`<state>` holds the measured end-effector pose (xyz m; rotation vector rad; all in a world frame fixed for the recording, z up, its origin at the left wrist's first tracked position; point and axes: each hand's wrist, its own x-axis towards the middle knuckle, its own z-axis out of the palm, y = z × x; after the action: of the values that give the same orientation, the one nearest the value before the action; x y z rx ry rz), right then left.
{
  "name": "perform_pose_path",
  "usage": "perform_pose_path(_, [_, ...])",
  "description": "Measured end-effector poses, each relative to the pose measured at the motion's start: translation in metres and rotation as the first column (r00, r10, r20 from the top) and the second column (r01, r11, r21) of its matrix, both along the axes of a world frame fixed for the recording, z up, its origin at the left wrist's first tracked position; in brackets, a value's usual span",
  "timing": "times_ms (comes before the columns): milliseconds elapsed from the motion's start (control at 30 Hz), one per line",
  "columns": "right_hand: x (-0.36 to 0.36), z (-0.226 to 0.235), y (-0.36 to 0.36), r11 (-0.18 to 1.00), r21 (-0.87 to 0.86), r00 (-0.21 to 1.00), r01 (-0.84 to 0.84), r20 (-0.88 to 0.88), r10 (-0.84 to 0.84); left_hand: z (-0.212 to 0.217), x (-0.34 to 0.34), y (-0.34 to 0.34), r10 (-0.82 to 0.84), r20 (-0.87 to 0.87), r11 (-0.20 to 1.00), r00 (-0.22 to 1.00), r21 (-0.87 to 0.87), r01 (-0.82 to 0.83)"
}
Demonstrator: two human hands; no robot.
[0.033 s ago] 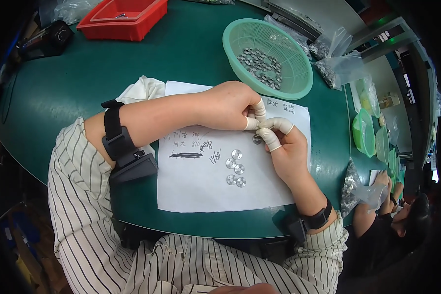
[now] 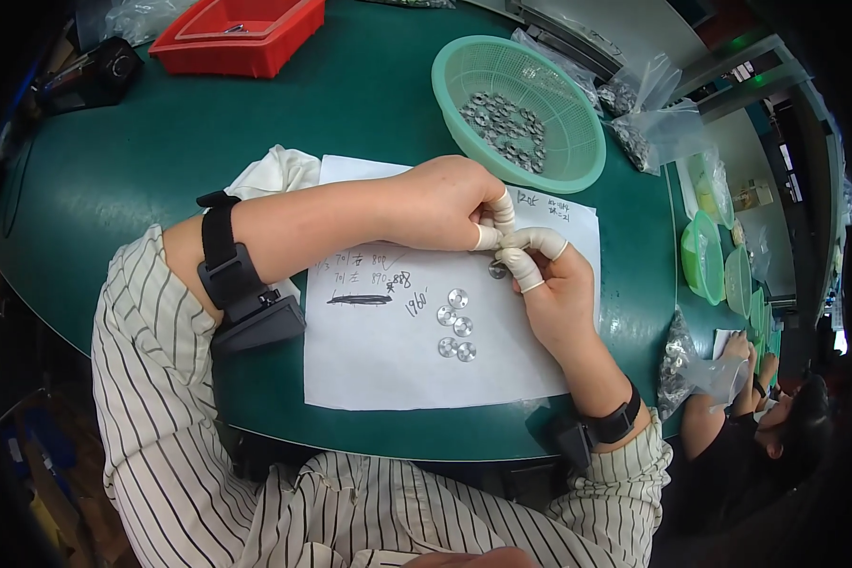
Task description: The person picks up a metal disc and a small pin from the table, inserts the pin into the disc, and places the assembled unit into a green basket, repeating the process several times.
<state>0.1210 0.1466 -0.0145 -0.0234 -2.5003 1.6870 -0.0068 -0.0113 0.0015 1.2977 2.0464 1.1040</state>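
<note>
My left hand (image 2: 454, 206) and my right hand (image 2: 557, 284) meet over a sheet of white paper (image 2: 379, 369), with pale finger cots on their fingertips. Both pinch closed around a small silver metal disc (image 2: 497, 271), which the fingers largely cover. Left of my right hand, several similar metal discs (image 2: 463, 327) with centre holes lie loosely on the paper, some touching. Beyond my hands stands a light green mesh basket (image 2: 577, 142), holding many more small metal parts (image 2: 506, 128).
A red plastic tray (image 2: 256, 62) and a black device (image 2: 90, 76) sit at the far left. White cloth (image 2: 279, 170) lies beside the paper. Bags of metal parts (image 2: 634, 142) and green baskets (image 2: 702, 256) line the right, where another person's arms (image 2: 710, 417) reach in.
</note>
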Motion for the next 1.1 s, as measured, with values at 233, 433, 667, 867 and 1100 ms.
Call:
perform_pose_path(233, [-0.001,0.007,-0.004,0.924,0.382,0.979,-0.037,-0.173,0.110,0.002,0.000,0.000,0.009,0.058,1.000,0.998,0.007,-0.009])
perform_pose_path(433, [-0.004,0.008,-0.004,0.913,0.405,0.975,-0.037,-0.184,0.122,0.002,-0.003,0.003,0.025,0.068,1.000,0.997,-0.008,-0.024])
perform_pose_path(667, [-0.002,0.003,0.008,0.988,-0.144,0.988,0.059,-0.131,-0.078,-0.007,0.002,0.005,0.005,0.024,0.999,1.000,0.054,-0.006])
perform_pose_path(867, [-0.002,-0.001,0.010,0.967,-0.205,0.987,0.150,-0.019,-0.158,-0.002,0.011,0.002,-0.196,-0.393,0.969,0.898,0.064,0.240])
perform_pose_path(1100, [-0.002,0.002,0.011,0.960,-0.244,0.990,0.137,0.011,-0.138,0.045,0.019,-0.005,0.051,-0.154,0.932,0.987,0.362,0.008])
